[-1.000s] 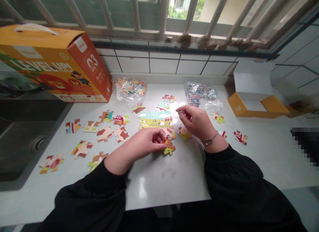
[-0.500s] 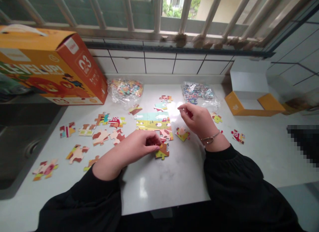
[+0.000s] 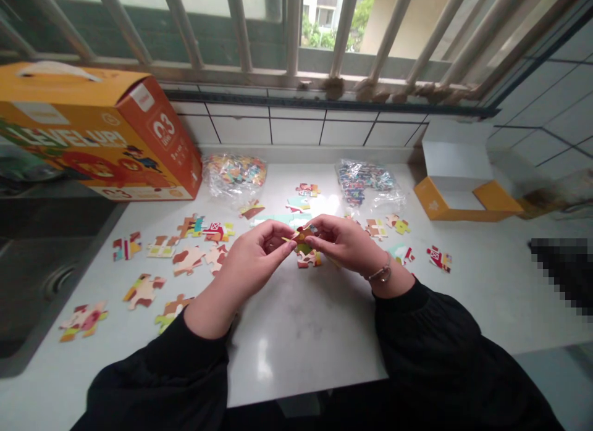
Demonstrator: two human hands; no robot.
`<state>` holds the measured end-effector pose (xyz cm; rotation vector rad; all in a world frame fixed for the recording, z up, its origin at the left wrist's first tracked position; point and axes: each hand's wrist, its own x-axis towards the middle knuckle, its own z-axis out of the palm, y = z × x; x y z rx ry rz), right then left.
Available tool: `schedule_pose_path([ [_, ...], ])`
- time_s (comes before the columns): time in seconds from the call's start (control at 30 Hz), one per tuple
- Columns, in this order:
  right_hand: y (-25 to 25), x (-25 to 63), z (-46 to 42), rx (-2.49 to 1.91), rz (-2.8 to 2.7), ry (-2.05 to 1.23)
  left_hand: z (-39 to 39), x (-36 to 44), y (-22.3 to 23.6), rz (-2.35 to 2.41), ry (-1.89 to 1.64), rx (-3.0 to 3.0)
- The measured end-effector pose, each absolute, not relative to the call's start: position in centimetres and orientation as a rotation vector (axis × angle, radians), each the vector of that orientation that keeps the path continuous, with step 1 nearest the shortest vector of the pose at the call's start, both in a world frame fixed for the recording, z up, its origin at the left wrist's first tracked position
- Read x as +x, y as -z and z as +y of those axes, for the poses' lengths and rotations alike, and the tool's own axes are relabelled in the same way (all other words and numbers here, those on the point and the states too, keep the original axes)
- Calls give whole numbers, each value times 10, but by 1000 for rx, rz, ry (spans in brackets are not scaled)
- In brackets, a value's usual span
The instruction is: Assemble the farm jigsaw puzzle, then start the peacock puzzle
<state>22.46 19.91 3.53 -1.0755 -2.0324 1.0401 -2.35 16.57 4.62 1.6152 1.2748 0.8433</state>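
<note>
While the left hand (image 3: 259, 253) and right hand (image 3: 340, 241) both pinch the brown-and-green puzzle piece (image 3: 302, 236) at centre frame, a bump or hard press could pop the joined pieces (image 3: 299, 219) apart, since probably only their tabs hold them. Orange box (image 3: 162, 144), upper left, reads "LEVEL UP!" on the front and "03" on the side; smaller print is too blurred to read.
</note>
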Motion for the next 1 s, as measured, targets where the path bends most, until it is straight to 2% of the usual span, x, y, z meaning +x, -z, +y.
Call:
schedule_pose_path([
  [0.23, -27, 239, 216, -1535, -1686, -722, 164, -27, -53, 1465, -702, 2062],
  [0.47, -13, 248, 222, -1589, -1775, -341, 165, -31, -46, 1483, -496, 2182],
  [0.7, -12, 245, 220, -1539, -1850, -310, 186, -61, -26, 1840, -505, 2305],
  [0.87, -13, 244, 219, -1529, -1849, -333, 196, -70, -14, 1961, -281, 2281],
  [1.0, -13, 244, 220, -1512, -1867, -319, 198, -69, -13, 2007, -243, 2268],
])
